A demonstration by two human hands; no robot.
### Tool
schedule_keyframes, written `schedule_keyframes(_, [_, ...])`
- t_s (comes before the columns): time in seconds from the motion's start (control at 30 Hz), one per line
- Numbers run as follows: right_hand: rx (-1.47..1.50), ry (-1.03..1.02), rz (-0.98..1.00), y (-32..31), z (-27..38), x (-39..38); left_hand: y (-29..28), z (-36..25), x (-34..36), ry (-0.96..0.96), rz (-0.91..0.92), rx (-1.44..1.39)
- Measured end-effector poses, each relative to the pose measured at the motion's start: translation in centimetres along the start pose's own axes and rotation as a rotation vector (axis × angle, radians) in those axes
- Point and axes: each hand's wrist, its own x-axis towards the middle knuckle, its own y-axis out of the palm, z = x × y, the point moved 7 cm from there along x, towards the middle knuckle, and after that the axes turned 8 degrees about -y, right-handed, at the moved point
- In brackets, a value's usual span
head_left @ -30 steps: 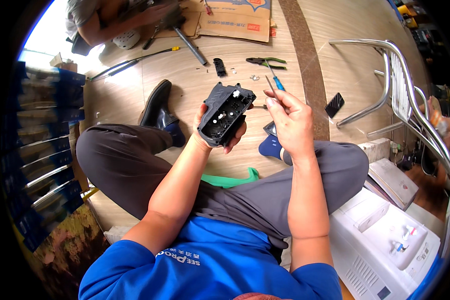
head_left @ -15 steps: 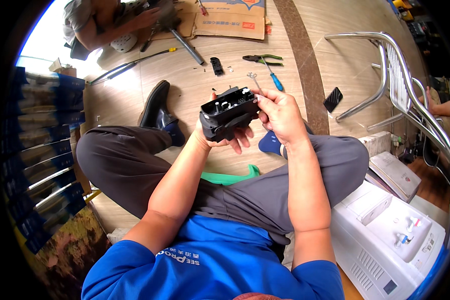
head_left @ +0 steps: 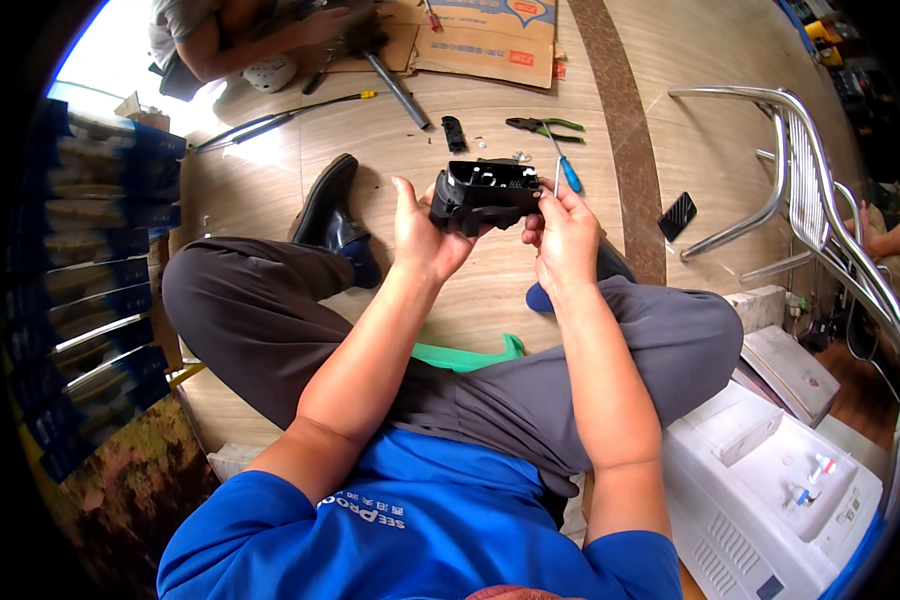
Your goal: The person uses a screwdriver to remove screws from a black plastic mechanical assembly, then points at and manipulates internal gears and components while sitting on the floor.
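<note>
I held the black plastic housing (head_left: 482, 195) above the floor (head_left: 490, 290), left hand (head_left: 422, 235) clamped on its left end to steady it. Right hand (head_left: 562, 232) pinched its right edge, fingers together, open side up for access. Pliers (head_left: 542, 125) and screwdriver (head_left: 560, 165) lay just beyond the grip.

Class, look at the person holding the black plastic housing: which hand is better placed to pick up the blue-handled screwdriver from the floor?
Probably the right hand: the blue-handled screwdriver lies just beyond it, while the left hand grips the black plastic housing.
</note>
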Motion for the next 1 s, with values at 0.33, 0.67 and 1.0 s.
schedule_keyframes(0.33, [-0.007,-0.087,-0.028,1.8,-0.5,-0.5,-1.3,-1.4,0.9,0.189,0.092,0.102])
schedule_keyframes(0.67, [-0.129,-0.054,0.086,2.4,-0.1,-1.0,-1.8,-1.6,0.6,0.344,-0.050,0.190])
schedule_keyframes(1.0, [-0.065,0.050,0.084,1.3,1.3,-1.0,-0.7,-1.8,0.6,0.247,-0.071,0.297])
